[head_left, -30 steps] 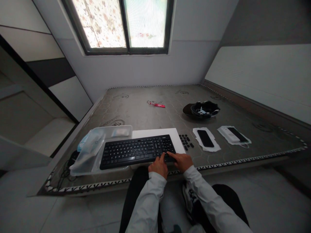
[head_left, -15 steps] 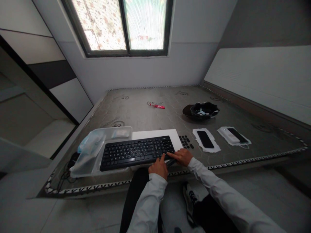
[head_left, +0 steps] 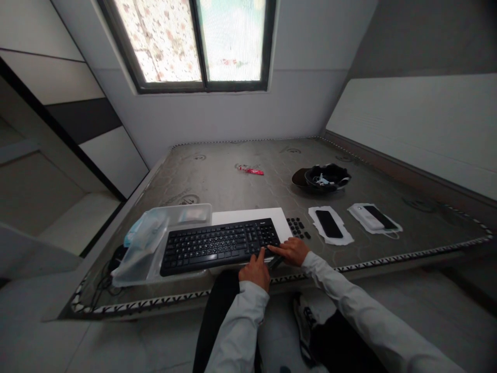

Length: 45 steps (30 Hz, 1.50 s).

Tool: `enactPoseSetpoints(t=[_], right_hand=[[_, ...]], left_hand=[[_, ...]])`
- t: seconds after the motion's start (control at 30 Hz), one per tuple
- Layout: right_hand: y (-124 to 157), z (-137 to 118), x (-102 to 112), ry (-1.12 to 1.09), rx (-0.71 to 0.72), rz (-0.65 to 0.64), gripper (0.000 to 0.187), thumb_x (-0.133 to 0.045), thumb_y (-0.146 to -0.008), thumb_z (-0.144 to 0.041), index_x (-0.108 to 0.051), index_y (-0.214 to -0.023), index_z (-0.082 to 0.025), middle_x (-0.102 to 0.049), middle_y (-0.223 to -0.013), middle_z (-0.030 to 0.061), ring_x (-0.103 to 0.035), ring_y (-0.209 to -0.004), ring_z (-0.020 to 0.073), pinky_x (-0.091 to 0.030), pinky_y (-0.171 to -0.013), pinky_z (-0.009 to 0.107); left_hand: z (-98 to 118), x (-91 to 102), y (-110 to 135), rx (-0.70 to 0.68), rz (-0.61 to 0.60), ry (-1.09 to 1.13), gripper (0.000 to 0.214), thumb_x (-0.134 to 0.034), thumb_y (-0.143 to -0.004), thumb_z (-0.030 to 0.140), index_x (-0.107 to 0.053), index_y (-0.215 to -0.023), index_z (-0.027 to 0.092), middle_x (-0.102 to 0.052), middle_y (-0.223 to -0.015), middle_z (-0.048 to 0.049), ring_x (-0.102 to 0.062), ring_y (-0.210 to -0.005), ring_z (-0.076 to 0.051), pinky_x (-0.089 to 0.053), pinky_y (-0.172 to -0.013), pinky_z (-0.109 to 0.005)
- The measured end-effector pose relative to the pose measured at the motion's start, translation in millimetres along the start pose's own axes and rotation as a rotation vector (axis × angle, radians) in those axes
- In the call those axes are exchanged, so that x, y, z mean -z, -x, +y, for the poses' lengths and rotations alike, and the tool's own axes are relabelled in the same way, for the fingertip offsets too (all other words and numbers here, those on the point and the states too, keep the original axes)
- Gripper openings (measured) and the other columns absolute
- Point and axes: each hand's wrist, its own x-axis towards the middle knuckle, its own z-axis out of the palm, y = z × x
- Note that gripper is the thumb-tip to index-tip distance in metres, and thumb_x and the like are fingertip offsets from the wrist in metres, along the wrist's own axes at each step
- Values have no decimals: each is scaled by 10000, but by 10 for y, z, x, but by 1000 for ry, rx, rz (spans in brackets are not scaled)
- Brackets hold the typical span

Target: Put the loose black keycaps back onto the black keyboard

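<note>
The black computer keyboard [head_left: 207,247] stretches mostly leftward, its long axis sideways, partly over a clear plastic tray [head_left: 149,267]. The left hand [head_left: 254,272] and right hand [head_left: 294,252] converge at its near right corner, index fingers extended; whether either grip holds anything, I cannot tell.

I see a left sleeve [head_left: 238,326] and a right sleeve [head_left: 361,303] in pale grey or white (my dim feed won't settle which), long, creased, ending near the wrists; left hand [head_left: 255,271] and right hand [head_left: 294,252] are bare. Black trousers [head_left: 219,305] cover the legs; below the mattress's [head_left: 217,181] near edge shows a dark shoe [head_left: 303,324] with whitish patches.
</note>
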Motion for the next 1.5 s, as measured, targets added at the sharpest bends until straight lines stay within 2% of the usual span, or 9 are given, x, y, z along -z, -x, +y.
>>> enactPoseSetpoints(t=[0.1, 0.2, 0.33, 0.53, 0.77, 0.97, 1.17, 1.37, 1.5], right_hand=[[-42, -158, 80, -51, -160, 1, 330, -513, -848, -316, -641, -1152, -298, -721, -914, 55, -649, -786, 177, -402, -718, 260], [-83, -316, 149, -99, -284, -15, 282, -473, -885, -365, -667, -1077, -292, -717, -984, 42, -663, -843, 181, -420, -741, 257], [-121, -402, 214, -108, -318, -49, 273, -512, -861, -330, -657, -1091, -301, -709, -1031, 27, -666, -892, 191, -436, -759, 263], [-174, -387, 267, -97, -387, -58, 254, -557, -824, -316, -669, -1052, -332, -720, -987, 3, -666, -906, 199, -442, -767, 274], [-256, -369, 387, -29, -319, -145, 237, -541, -840, -310, -668, -1039, -320, -720, -955, 34, -669, -879, 215, -439, -770, 296], [-367, -400, 488, 101, -273, -205, 193, -544, -829, -257, -677, -968, -236, -714, -893, 101, -673, -844, 257, -452, -749, 330], [-413, -431, 573, 136, -254, -266, 208, -528, -841, -266, -637, -1006, -203, -702, -923, 114, -671, -850, 274, -463, -728, 334], [-419, -376, 583, 103, -235, -287, 226, -513, -853, -296, -616, -1036, -214, -694, -945, 113, -661, -873, 271, -450, -740, 328], [-394, -322, 495, 17, -248, -267, 261, -552, -823, -308, -614, -1066, -231, -694, -953, 98, -656, -878, 260, -437, -751, 315]], left_hand=[[-6, -3, -1, 4, -18, 21, 541, -413, -885, 267, -307, -1403, 378, -588, -1121, -73, -649, -866, -227, -475, -709, -329], [-11, -1, 3, 8, -25, 32, 564, -448, -871, 280, -299, -1405, 380, -578, -1121, -66, -642, -887, -219, -472, -722, -316], [-16, -5, 11, -2, -4, 5, 548, -444, -877, 295, -308, -1403, 369, -570, -1126, -65, -645, -863, -210, -479, -714, -307], [-18, -24, 20, -4, 28, -14, 427, -412, -901, 289, -436, -1325, 332, -581, -1074, -65, -651, -827, -201, -491, -679, -306], [-39, -23, 32, -21, 47, -6, 420, -400, -901, 298, -430, -1316, 352, -589, -1086, -47, -660, -821, -216, -502, -670, -335], [-36, 20, 37, -23, 33, 10, 388, -388, -906, 294, -491, -1279, 320, -587, -1129, -67, -653, -860, -222, -500, -710, -341], [-45, 59, 55, -10, 38, 63, 395, -398, -903, 293, -489, -1285, 337, -604, -1152, -58, -650, -891, -226, -487, -733, -332], [-76, 48, 72, -24, 118, 140, 398, -433, -895, 265, -513, -1277, 343, -673, -1050, -35, -652, -865, -196, -462, -719, -279], [-96, 7, 72, -39, 231, 197, 303, -485, -874, 259, -628, -1122, 358, -705, -988, 7, -658, -826, -170, -448, -688, -250]])
